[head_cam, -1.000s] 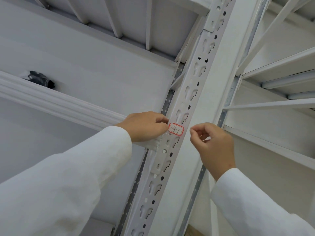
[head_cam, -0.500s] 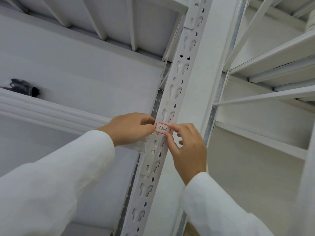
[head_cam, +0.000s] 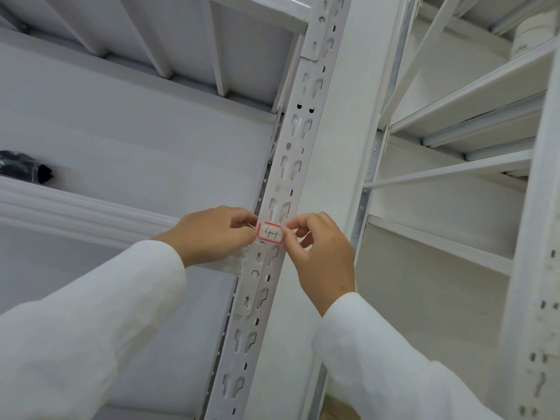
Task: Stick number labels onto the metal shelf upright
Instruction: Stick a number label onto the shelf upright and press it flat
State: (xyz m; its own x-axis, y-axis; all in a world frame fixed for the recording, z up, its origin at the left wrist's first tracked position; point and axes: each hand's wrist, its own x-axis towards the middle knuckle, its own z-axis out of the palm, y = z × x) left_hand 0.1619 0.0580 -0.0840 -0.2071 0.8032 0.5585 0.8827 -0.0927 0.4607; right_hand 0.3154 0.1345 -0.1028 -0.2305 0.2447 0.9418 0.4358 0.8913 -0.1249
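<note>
A white metal shelf upright (head_cam: 291, 165) with keyhole slots runs slantwise up the middle of the view. A small white label (head_cam: 270, 231) with a red border and a handwritten "4-1" lies against the upright's face. My left hand (head_cam: 212, 234) pinches the label's left edge with curled fingers. My right hand (head_cam: 318, 253) pinches its right edge between thumb and forefinger. Both wear white sleeves.
A white shelf beam (head_cam: 75, 210) meets the upright at the left, with a black object (head_cam: 24, 169) lying on that shelf. More white shelves (head_cam: 472, 95) stand to the right, one bearing a white tub (head_cam: 530, 31). A second upright (head_cam: 542, 298) rises at the far right.
My right hand came in from the right and took hold of the label's right edge. The view shifted so the upright sits further left.
</note>
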